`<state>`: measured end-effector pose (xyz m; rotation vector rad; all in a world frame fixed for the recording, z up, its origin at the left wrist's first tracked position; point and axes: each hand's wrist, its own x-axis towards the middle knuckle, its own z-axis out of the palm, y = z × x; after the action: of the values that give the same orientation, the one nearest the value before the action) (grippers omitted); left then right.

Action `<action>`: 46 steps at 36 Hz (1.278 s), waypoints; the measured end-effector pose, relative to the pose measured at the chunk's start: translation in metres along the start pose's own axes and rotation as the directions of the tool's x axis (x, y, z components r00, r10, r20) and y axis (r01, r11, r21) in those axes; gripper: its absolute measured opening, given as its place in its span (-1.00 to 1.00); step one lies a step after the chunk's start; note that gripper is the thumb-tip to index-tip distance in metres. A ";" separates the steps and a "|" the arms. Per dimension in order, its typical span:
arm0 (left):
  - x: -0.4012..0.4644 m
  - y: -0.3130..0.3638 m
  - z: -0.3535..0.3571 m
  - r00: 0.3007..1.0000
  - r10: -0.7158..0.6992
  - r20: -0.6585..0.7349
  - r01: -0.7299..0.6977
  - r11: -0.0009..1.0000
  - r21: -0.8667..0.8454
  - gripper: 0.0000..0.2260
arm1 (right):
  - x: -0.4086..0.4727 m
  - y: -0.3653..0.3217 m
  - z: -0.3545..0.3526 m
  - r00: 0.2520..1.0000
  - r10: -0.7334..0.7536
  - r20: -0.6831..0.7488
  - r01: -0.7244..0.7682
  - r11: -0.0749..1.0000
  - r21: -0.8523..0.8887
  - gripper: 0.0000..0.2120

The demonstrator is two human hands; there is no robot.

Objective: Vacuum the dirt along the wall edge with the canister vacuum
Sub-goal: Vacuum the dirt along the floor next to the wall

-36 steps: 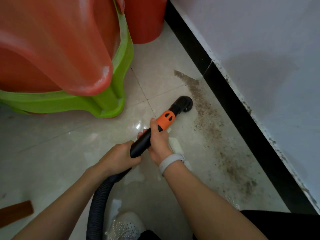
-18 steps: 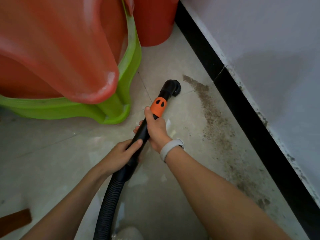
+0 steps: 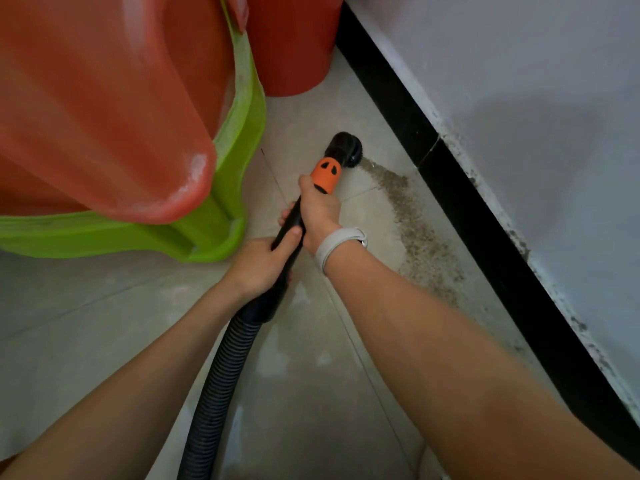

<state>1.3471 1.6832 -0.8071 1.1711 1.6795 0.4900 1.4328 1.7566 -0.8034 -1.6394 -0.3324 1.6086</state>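
The dirt [image 3: 412, 223] lies in a brown band on the floor tiles [image 3: 104, 341] beside the black skirting [image 3: 485, 209], nearly all unvacuumed, with the nozzle [image 3: 344, 148] touching its far tip while the right hand [image 3: 320, 211] and left hand [image 3: 261, 265] wrap their fingers around the wand [image 3: 289, 230].

We have a narrow strip of bare floor [image 3: 311, 126] between the green tub [image 3: 239, 140] and the baseboard [image 3: 450, 174]. A red bucket [image 3: 291, 46] closes its far end.
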 end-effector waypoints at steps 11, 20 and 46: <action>0.001 -0.003 0.000 0.999 0.021 0.031 -0.023 0.999 0.045 -0.49 | 0.003 0.003 -0.006 1.000 0.027 -0.008 -0.026 1.000 0.014 -0.75; 0.050 0.026 -0.010 0.998 -0.045 0.052 0.048 0.997 -0.062 -0.45 | 0.036 -0.044 0.017 0.999 0.004 0.053 0.001 0.997 -0.080 -0.73; -0.007 0.018 -0.015 0.986 -0.037 0.165 0.025 0.997 0.074 -0.52 | -0.024 -0.014 -0.007 0.995 0.075 -0.062 -0.069 0.994 0.083 -0.74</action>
<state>1.3428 1.6883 -0.7836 1.2018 1.5800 0.3061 1.4405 1.7471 -0.7772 -1.6545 -0.1743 1.5970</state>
